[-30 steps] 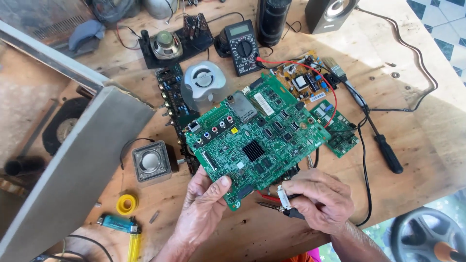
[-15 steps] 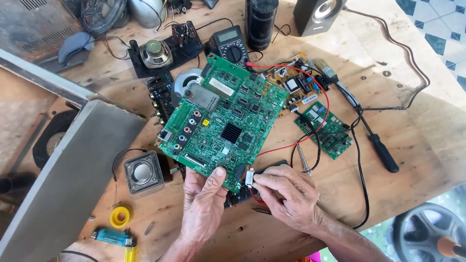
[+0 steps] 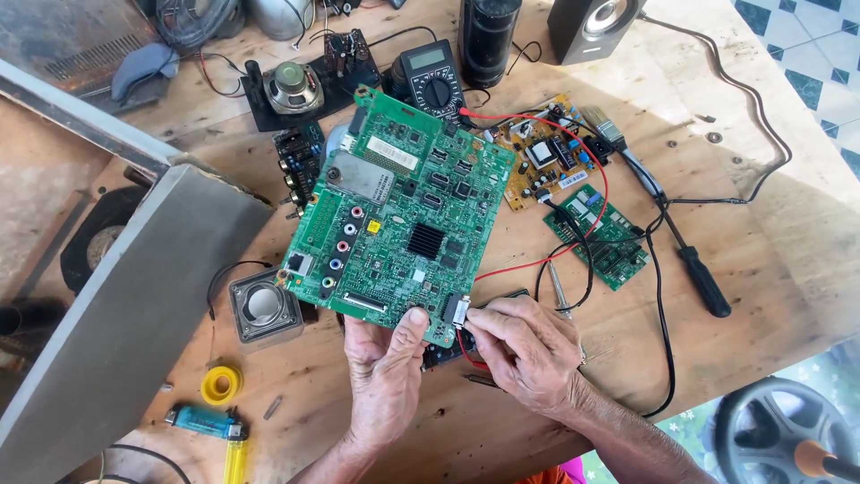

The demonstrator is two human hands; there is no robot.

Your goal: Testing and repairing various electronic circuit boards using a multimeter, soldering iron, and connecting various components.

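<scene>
A large green circuit board (image 3: 403,220) is held tilted above the wooden workbench (image 3: 502,421). My left hand (image 3: 385,381) grips its near edge, thumb on the top face. My right hand (image 3: 528,350) pinches a small white connector (image 3: 459,312) at the board's near right corner. A red wire (image 3: 537,260) and a black wire run from that corner toward the other boards.
A yellow-brown power board (image 3: 548,159) and a small green board (image 3: 602,237) lie to the right, beside a screwdriver (image 3: 690,260) and brush. A multimeter (image 3: 432,79), speakers (image 3: 264,306), solder roll (image 3: 220,385), lighter (image 3: 204,419) and a grey panel (image 3: 116,323) surround the work.
The green board has been lifted and shifted up and left, tilting more upright. My right hand moved from below the board to the white connector at its near right corner.
</scene>
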